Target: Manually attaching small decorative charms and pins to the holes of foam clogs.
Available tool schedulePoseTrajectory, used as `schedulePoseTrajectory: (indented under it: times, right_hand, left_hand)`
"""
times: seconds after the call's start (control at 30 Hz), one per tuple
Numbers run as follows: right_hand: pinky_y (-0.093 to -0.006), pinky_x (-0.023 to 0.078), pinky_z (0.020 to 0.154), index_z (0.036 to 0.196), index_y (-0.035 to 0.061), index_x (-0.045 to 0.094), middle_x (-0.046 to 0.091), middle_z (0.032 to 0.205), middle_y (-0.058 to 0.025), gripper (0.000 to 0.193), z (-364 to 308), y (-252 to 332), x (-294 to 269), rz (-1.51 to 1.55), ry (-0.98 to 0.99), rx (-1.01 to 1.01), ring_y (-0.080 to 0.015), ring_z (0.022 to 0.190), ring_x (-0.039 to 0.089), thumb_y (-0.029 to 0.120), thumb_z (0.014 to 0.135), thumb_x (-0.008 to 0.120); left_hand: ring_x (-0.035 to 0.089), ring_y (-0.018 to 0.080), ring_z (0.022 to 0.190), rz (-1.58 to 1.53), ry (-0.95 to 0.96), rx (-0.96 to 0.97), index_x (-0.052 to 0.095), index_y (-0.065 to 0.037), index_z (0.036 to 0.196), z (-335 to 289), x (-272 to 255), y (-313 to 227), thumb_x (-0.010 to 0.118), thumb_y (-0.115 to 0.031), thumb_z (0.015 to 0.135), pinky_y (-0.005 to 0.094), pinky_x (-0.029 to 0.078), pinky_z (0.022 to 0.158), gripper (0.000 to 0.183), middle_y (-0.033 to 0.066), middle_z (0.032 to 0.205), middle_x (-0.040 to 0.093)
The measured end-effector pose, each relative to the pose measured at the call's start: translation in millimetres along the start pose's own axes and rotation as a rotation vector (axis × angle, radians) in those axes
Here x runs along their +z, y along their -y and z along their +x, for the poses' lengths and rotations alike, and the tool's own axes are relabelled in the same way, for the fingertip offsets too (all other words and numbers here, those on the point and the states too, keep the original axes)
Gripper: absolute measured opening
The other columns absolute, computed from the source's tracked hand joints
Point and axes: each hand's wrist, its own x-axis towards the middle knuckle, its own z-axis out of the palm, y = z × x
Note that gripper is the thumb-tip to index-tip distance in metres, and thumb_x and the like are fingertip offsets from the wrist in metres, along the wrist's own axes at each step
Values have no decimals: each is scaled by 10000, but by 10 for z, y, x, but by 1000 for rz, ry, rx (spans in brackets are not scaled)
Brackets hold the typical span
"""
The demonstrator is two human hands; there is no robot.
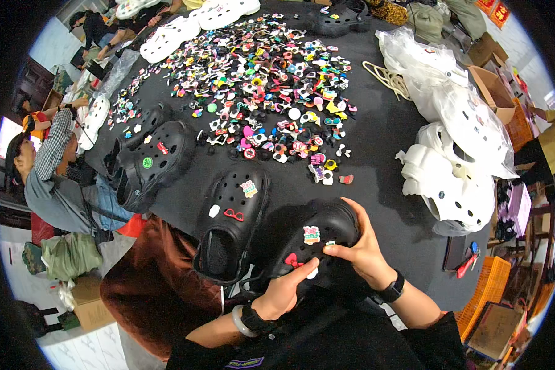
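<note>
Black round-toed foam clog [338, 219] grasped between left hand [280, 297] and right hand [365, 250].
Left thumb [303, 271] meets a small white rubbery-looking charm [313, 274] — slanting pressure there could tilt it loose, and a slackened grip could drop the clog.

A charm-dotted black clog [328, 227] points toe away

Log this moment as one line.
left hand: thumb on held black clog | right hand: gripping its toe end | clog's left: second black clog | beyond: shoe-charm pile
</note>
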Motion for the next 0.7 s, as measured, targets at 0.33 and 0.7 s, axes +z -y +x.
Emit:
schedulePoseTrajectory:
  times: [0.33, 0.7]
  right_hand:
    - [-347, 307, 1079, 1447, 59, 218, 390, 1371, -129, 1047, -80, -27, -104, -94, 63, -78, -222, 1274, 395, 101, 621, 861]
    - [-355, 279, 1097, 1466, 84, 181, 367, 1389, -135, 1063, -157, 91, -119, 63, 102, 41, -226, 1298, 368, 68, 638, 848]
  left_hand:
    - [590, 128, 990, 62, -11, 93, 582, -42, 1170, 4, 135, -43, 649, -16, 855, 277, 477, 869, 323, 41, 1099, 621]
    - [589, 144, 1030, 43, 11, 90, 584, -18, 1171, 3, 104, -16, 638, -49, 877, 298, 469, 907, 301, 60, 1157, 611]
